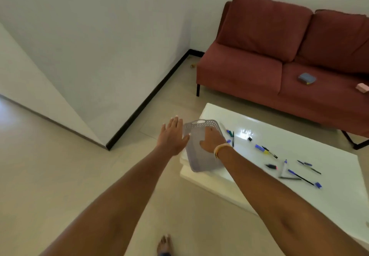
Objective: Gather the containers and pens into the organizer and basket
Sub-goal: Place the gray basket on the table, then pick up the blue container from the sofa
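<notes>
The basket (201,145) is gripped by the right hand (212,140) at the table (279,199) corner; the left hand (173,135), fingers spread flat, is just beside its left wall.

Plain little living room, pretty bare

Off-white walls (111,36) meet at a corner, black skirting board (151,99) running along the bottom, pale beige tiled floor (50,175) with some glare at the left. Dusty-red two-seat sofa (259,42) on thin black legs against the far wall, glossy white coffee table (329,201) in front of it catching the ceiling light
</notes>
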### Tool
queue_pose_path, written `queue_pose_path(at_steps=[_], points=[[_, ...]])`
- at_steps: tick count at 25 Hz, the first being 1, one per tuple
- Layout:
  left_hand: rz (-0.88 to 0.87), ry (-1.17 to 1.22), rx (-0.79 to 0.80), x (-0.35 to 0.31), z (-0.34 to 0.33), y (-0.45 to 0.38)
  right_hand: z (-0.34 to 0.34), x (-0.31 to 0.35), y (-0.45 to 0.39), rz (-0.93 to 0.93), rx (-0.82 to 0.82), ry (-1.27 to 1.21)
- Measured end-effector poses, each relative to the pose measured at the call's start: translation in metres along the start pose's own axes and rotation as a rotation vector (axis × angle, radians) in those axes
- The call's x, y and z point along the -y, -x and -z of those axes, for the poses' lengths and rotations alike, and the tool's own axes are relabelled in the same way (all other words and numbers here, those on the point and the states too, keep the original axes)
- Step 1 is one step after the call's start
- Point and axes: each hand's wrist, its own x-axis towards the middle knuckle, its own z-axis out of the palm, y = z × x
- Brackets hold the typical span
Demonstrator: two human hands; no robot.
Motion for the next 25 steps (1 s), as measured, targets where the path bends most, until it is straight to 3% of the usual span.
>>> queue_pose_path(at_steps=[5,10,17,25], points=[[-0.011,-0.030,-0.030,0.054,0.021,-0.064,0.011,0.049,-0.059,-0.003,-0.079,-0.018],[-0.053,-0.165,-0.007,0.105,0.025,-0.167,0.018,0.078,-0.172,-0.040,-0.042,-0.035],[-0.012,-0.221,0.100,0.155,0.031,-0.368,0.055,0.079,-0.382,-0.072,0.052,-0.014],[-0.009,-0.192,0.131,0.157,0.046,-0.550,0.114,0.053,-0.531,-0.179,0.102,-0.168]])
